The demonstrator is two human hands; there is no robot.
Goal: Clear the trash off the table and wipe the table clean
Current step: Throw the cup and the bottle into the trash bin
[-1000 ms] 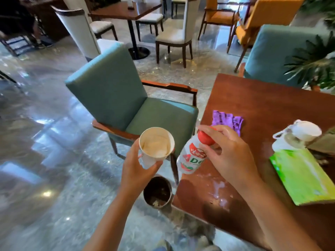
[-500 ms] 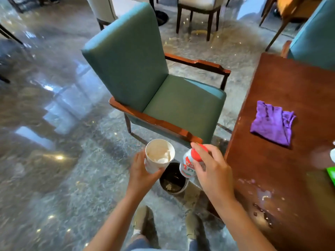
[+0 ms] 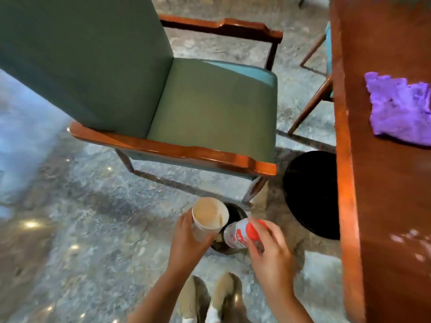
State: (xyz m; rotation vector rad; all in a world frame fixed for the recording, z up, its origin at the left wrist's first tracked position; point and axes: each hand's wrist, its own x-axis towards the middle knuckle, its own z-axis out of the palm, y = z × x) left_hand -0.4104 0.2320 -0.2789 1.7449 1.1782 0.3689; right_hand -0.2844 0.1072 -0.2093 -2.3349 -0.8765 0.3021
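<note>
Left hand (image 3: 186, 241) grips the cup (image 3: 209, 216), right hand (image 3: 270, 255) pinches the bottle (image 3: 238, 233), both over the bin (image 3: 231, 229) for dropping. The cloth (image 3: 400, 108) waits on the worktop (image 3: 384, 206) at two o'clock for wiping.

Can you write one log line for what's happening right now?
left hand holds paper cup | right hand holds bottle | both over bin

A café or restaurant dining area — a polished stone floor (image 3: 81, 217), a green upholstered armchair (image 3: 186, 101) with glossy wooden arms, and a dark wood worktop (image 3: 384, 206) on a round black pedestal base (image 3: 310, 194) — with another chair's legs (image 3: 310, 106) just beyond.
</note>
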